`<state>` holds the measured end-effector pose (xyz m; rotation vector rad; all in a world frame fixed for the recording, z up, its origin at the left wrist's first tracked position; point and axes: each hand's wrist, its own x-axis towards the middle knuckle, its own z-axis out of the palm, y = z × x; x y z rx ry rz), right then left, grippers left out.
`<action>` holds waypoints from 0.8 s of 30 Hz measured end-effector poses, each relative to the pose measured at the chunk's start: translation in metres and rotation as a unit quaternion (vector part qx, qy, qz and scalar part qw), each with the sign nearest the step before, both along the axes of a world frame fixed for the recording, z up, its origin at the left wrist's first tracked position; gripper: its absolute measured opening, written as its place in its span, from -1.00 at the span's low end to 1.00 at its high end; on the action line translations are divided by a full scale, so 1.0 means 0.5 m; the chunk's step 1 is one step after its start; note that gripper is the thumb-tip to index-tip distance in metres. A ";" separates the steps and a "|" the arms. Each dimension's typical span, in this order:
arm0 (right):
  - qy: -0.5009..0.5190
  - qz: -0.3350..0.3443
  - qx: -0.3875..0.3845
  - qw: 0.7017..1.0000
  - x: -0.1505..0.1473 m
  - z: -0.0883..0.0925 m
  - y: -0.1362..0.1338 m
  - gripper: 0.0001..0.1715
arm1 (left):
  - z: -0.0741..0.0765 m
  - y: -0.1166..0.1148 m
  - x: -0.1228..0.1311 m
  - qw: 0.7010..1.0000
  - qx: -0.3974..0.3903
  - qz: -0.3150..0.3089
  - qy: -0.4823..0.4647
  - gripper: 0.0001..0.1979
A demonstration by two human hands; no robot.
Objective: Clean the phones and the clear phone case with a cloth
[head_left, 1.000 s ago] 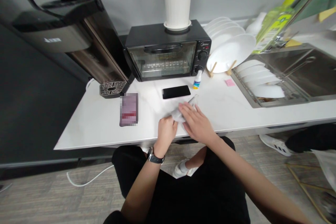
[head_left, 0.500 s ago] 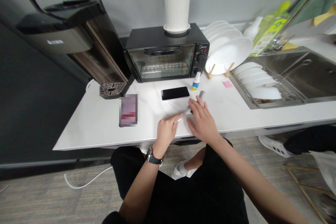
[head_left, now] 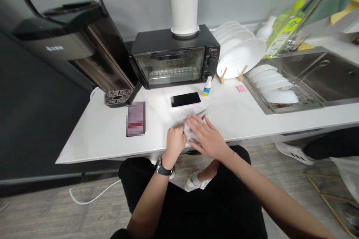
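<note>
My left hand (head_left: 176,140), with a watch (head_left: 165,170) on its wrist, is closed at the counter's front edge. Its fingers grip the near end of a thin, greyish-white, crumpled-looking piece (head_left: 189,132); motion blur hides what kind of thing it is. Over this piece lies my right hand (head_left: 209,136), fingers stretched out flat and thumb apart. A greyish tip of the piece sticks out beyond the right fingertips. Just behind the hands are a black-screened phone (head_left: 185,99) and a small white spray bottle (head_left: 207,86) with a blue and yellow label.
A pixelated purple item (head_left: 135,118) lies left on the white counter (head_left: 92,130). Behind stand a drinks dispenser (head_left: 117,99), a toaster oven (head_left: 174,63) and racked plates (head_left: 241,58). A pink note (head_left: 241,88) lies near the sink (head_left: 322,78). Another person's shoe (head_left: 293,153) shows at right.
My right hand has slid left and nearer, towards my left hand, and lies flatter. More of the greyish-white piece shows between the hands. My left hand keeps its grip.
</note>
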<state>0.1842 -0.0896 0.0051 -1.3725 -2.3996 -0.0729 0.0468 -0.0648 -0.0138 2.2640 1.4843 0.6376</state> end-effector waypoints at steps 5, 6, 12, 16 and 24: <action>0.020 -0.061 0.001 0.998 -0.004 -0.001 0.002 -0.22 | -0.003 0.002 0.001 1.000 0.006 -0.004 -0.006 -0.75; 0.007 -0.018 -0.003 1.000 -0.006 -0.001 0.000 -0.22 | -0.005 0.003 0.000 1.000 0.003 0.000 -0.002 -0.77; 0.016 -0.107 0.011 0.994 -0.005 0.000 0.004 -0.23 | -0.006 0.003 0.001 1.000 0.007 0.001 -0.006 -0.73; -0.015 -0.001 0.000 1.000 -0.012 0.001 0.003 -0.21 | -0.010 0.005 0.000 1.000 0.004 0.011 0.004 -0.79; -0.011 -0.016 0.011 1.000 -0.009 0.001 0.003 -0.26 | -0.012 0.008 0.000 1.000 0.007 0.007 0.006 -0.79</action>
